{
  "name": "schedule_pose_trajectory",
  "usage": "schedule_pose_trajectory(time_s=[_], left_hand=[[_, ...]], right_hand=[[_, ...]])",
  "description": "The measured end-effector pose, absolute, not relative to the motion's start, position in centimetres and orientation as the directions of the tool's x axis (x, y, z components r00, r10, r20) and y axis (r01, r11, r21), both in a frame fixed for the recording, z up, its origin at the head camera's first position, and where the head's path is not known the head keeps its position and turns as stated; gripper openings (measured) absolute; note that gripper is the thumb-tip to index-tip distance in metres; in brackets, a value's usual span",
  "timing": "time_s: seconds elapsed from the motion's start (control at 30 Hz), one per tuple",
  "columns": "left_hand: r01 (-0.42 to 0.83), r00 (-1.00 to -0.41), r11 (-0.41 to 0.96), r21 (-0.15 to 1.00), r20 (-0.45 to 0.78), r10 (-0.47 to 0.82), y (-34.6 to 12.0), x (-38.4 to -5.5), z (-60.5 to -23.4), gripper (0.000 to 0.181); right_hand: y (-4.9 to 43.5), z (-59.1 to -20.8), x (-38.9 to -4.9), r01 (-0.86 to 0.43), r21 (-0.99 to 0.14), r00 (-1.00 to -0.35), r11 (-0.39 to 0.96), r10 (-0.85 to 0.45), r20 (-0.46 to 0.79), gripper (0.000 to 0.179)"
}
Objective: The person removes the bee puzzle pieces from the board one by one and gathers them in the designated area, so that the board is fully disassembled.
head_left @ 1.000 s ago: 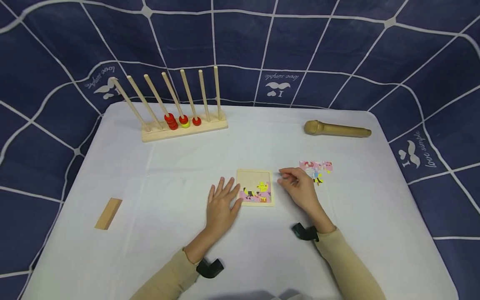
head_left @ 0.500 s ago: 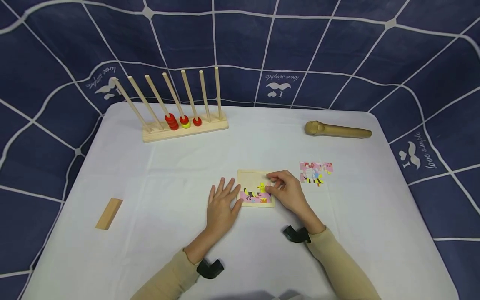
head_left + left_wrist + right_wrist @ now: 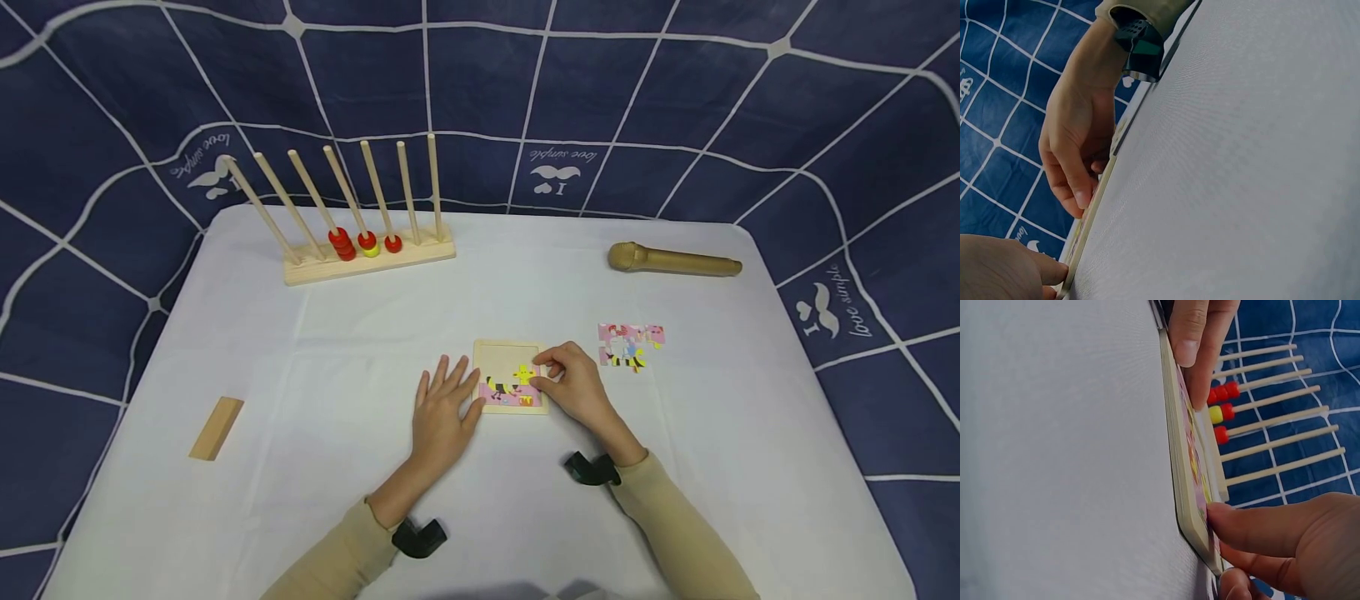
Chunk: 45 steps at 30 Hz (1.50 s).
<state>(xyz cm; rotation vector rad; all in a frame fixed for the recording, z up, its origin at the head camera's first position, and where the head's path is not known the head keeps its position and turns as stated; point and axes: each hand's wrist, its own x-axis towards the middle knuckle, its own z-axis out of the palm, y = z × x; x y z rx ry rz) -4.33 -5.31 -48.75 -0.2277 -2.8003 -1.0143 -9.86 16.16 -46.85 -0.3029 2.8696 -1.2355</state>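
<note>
A small wooden puzzle tray (image 3: 510, 342) lies at the middle of the table, its lower part filled with pink and yellow pieces showing a bee and a honey pot. My left hand (image 3: 441, 421) rests flat with fingers spread, thumb and fingertips at the tray's left edge. At the right rim, my right hand (image 3: 577, 387) pinches a puzzle piece (image 3: 1217, 544) between thumb and fingers, mostly hidden by them. The right wrist view shows the thumb low over the rim. Several loose puzzle pieces (image 3: 630, 343) lie grouped just beyond the right hand.
A wooden peg rack (image 3: 375, 265) with a few red and yellow beads stands at the back left. A brown toy microphone (image 3: 675, 259) lies at the back right. Far left is a wooden block (image 3: 217, 428). Blue patterned cloth (image 3: 480, 83) hangs behind the white table (image 3: 337, 350).
My right hand has moved left from beside the loose pieces to the tray's right rim, then stayed there. The left hand has kept its place.
</note>
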Motion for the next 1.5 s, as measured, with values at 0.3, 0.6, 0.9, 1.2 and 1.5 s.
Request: schedule_pose_trajectory(time_s=[0.3, 0.6, 0.9, 1.2, 1.5], left_hand=[[0.194, -0.976, 0.762, 0.617, 0.202, 0.085, -5.4, -4.3, -48.8, 0.042], [0.194, -0.976, 0.756, 0.625, 0.199, 0.086, -5.3, -4.3, -48.7, 0.043], [0.208, -0.973, 0.756, 0.621, 0.213, 0.092, -5.3, -4.3, -48.8, 0.042], [0.224, -0.967, 0.759, 0.611, 0.235, 0.096, -5.3, -4.3, -48.7, 0.042], [0.224, -0.967, 0.762, 0.608, 0.236, 0.096, -5.4, -4.3, -48.7, 0.042]], right_hand=[[16.2, -47.1, -9.9, -0.172, -0.722, -0.981, 0.670, -0.187, 0.060, 0.022], [16.2, -47.1, -9.8, -0.206, -0.739, -0.974, 0.642, -0.210, 0.089, 0.026], [16.1, -46.9, -9.8, -0.198, -0.796, -0.973, 0.572, -0.216, 0.087, 0.010], [16.5, -46.0, -10.2, -0.090, -0.886, -0.984, 0.454, -0.179, 0.008, 0.012], [18.6, -45.1, -10.5, 0.015, -0.916, -0.997, 0.402, -0.066, -0.046, 0.016]])
